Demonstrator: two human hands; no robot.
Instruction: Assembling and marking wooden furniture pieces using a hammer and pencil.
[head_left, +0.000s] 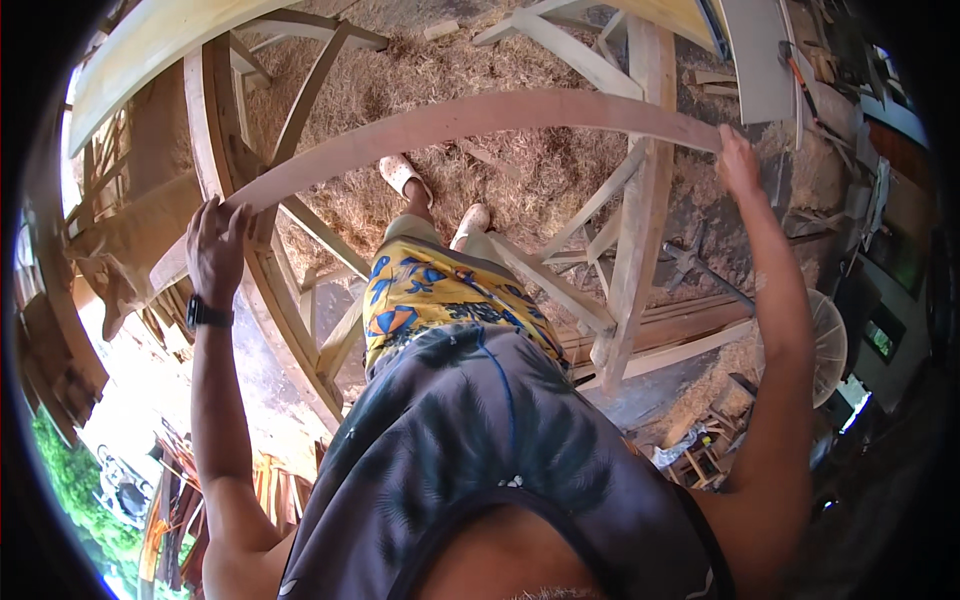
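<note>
A long, narrow wooden plank (480,116) spans from left to right in front of me, its shape bowed by the lens. My left hand (217,245) grips its near edge towards the left end, fingers curled over the top; a dark watch is on that wrist. At the far right tip, my right hand (738,163) is closed around the plank's end. The plank crosses above the left wooden beam (275,310) and the right wooden beam (640,210). Whether it touches them I cannot tell.
Slanted wooden braces (575,285) join the beams near my legs. Wood shavings (450,70) cover the floor around my clogs (405,177). To the right stand a round fan cage (828,348) and an orange-handled tool (797,78). Scrap wood (185,500) is piled lower left.
</note>
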